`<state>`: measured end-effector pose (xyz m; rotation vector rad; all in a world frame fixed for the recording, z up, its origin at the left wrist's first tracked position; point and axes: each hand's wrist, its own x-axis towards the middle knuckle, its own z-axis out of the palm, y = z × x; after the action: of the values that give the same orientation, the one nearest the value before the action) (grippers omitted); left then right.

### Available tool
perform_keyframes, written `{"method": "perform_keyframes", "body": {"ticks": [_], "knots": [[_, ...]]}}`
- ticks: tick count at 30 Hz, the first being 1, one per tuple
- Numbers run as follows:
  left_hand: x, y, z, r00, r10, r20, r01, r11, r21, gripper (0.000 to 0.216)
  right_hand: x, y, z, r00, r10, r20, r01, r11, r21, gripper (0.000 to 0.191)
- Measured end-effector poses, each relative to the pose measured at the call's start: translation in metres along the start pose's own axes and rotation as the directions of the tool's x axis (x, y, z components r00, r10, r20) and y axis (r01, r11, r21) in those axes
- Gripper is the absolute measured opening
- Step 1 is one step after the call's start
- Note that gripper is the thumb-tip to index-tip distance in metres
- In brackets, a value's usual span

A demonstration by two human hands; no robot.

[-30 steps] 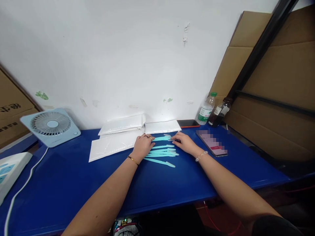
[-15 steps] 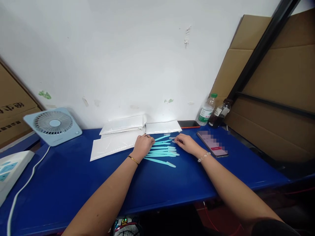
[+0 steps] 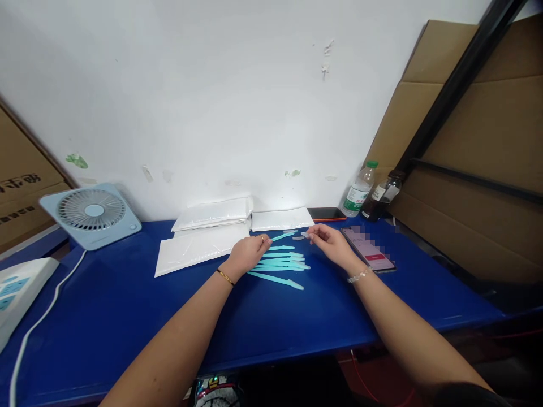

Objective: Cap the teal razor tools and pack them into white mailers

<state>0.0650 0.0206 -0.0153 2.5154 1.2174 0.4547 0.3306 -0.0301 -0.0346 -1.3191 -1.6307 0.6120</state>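
My left hand (image 3: 246, 252) is closed, thumb against fingers, on the handle of a light blue eyebrow razor (image 3: 282, 236) pointing to the right. My right hand (image 3: 333, 247) pinches a small clear blade cap (image 3: 304, 234) between thumb and fingertips, a short way from the razor's tip. Loose clear caps (image 3: 298, 238) lie on the table between the hands. Below them, several more light blue razors (image 3: 280, 262) rest side by side, their handle ends partly hidden by my left hand. One razor (image 3: 278, 278) lies slanted, nearest to me.
White padded mailers (image 3: 186, 254) lie along the wall behind my left hand. A dark phone (image 3: 327, 213) and a lit phone (image 3: 373, 254) flank my right hand. A water bottle (image 3: 358, 192) and a dark bottle (image 3: 380, 200) stand at the back right. A fan (image 3: 93, 217) sits left.
My right hand has lifted slightly, and a clear cap now shows in its fingertips. The upper razor has come up with my left hand, its end nearer the cap.
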Motion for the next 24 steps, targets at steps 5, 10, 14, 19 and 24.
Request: {"method": "perform_keyframes", "body": {"ticks": [5,10,14,19,24], "knots": [[0.001,-0.007,0.002,1.000,0.026,0.000,-0.026,1.000,-0.017,0.048,-0.002,-0.003,0.001,0.998,-0.042,-0.037,0.043,0.999,0.019,0.027],[0.002,-0.008,0.006,0.999,0.039,0.031,-0.039,0.999,-0.005,0.048,-0.002,-0.001,0.007,0.998,-0.047,-0.044,0.048,0.999,0.022,0.025],[0.002,-0.009,0.007,0.998,0.034,0.050,-0.033,0.999,-0.019,0.048,-0.002,-0.003,0.010,0.999,-0.045,-0.012,0.045,0.999,-0.014,0.025],[0.001,-0.008,0.007,0.996,0.044,0.073,-0.041,0.998,-0.042,0.048,-0.004,-0.005,0.013,0.999,-0.030,0.020,0.031,0.999,-0.036,0.026],[-0.001,0.000,0.008,0.992,0.055,0.118,-0.062,0.996,0.062,0.051,-0.006,-0.011,0.015,0.988,-0.046,0.147,0.053,0.998,-0.041,0.025]]}}
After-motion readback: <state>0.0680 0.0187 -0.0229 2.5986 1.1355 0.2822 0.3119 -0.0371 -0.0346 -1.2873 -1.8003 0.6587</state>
